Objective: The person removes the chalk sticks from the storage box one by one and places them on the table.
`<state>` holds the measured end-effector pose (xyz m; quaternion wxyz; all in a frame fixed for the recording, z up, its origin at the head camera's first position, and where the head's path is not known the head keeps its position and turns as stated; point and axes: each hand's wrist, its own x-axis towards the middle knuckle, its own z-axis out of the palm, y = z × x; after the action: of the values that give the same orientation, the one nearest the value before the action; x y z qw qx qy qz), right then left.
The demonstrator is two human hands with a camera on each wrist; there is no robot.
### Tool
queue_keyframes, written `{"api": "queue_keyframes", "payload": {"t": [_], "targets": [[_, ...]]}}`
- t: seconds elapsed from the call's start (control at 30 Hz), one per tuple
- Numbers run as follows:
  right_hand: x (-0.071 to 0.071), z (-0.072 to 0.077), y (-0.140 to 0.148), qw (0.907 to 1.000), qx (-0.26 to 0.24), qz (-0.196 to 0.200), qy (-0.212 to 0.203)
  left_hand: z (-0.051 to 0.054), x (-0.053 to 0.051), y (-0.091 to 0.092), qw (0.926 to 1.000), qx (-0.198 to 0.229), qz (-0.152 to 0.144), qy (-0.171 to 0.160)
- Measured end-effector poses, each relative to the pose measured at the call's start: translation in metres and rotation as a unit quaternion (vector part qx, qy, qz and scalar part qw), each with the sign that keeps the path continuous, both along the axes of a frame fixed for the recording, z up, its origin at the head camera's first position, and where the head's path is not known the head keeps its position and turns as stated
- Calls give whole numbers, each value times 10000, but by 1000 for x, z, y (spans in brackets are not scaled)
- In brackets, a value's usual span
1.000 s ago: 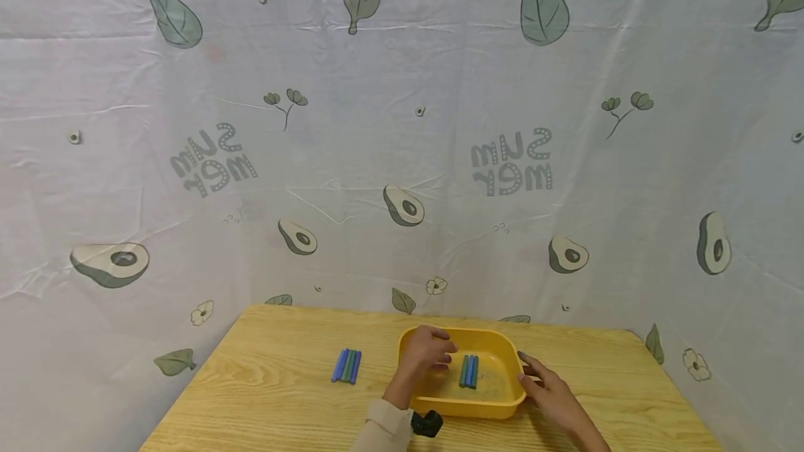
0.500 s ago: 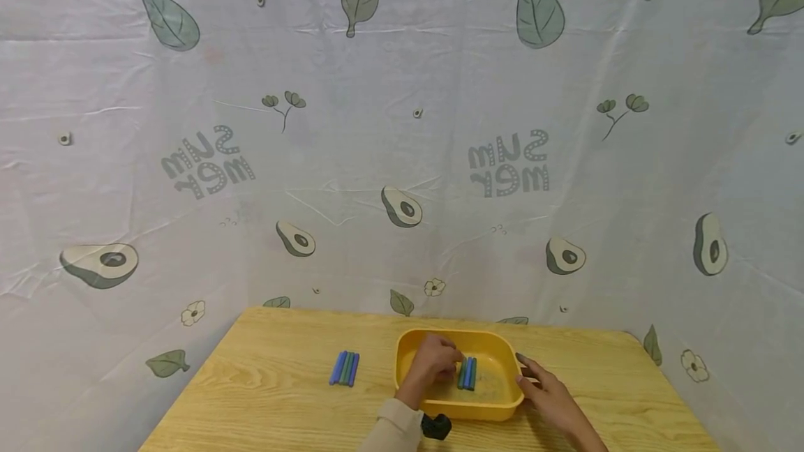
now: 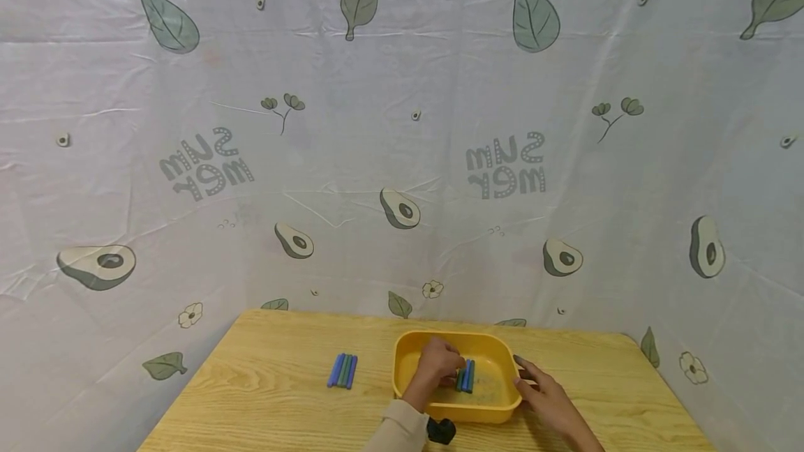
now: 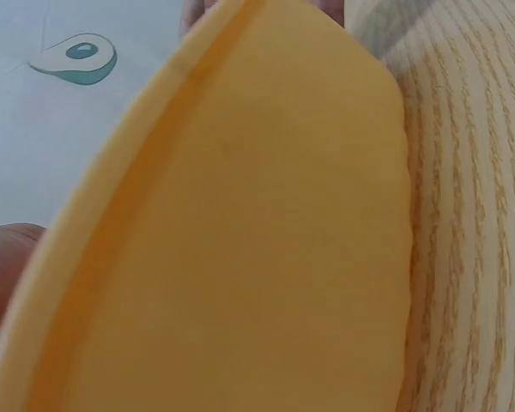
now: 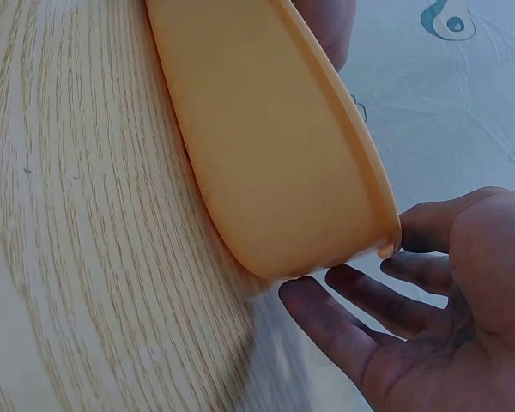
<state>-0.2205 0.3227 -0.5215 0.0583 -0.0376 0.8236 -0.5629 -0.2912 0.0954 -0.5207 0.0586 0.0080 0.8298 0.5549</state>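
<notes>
Bending fingers of the left hand (image 3: 440,361) beside the blue and green sticks (image 3: 467,377) inside the yellow tray (image 3: 474,412), not showing whether pinching any; touching its right end with loosely spread fingers of the right hand (image 3: 545,396), ideally steadying gently.

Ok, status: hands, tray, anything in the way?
Left hand inside yellow plastic tray, by blue and green sticks; grip unclear. Right hand touching tray's right end. Tray hides sticks from both wrist cameras.

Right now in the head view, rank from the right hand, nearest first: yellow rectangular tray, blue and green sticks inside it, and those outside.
1. Yellow rectangular tray: against the right hand.
2. Sticks inside: mid-tray.
3. Sticks outside: table, left of tray.
</notes>
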Motion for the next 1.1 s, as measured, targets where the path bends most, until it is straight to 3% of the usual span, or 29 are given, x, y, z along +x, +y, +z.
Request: {"api": "queue_keyframes", "payload": {"t": [0.17, 0.43, 0.7, 1.1], "targets": [[-2, 0, 0, 10000, 23, -82, -35, -1, -1, 4, 9991, -329, 137, 209], [-5, 0, 4, 10000, 20, 63, 18, -1, -5, 10, 9969, -715, 214, 229], [-11, -1, 4, 9999, 75, -154, -21, 0, -7, 15, 9887, -1360, 371, 510], [-15, 2, 8, 9999, 41, 89, -31, 1, -11, 14, 9875, -1464, 354, 462]]}}
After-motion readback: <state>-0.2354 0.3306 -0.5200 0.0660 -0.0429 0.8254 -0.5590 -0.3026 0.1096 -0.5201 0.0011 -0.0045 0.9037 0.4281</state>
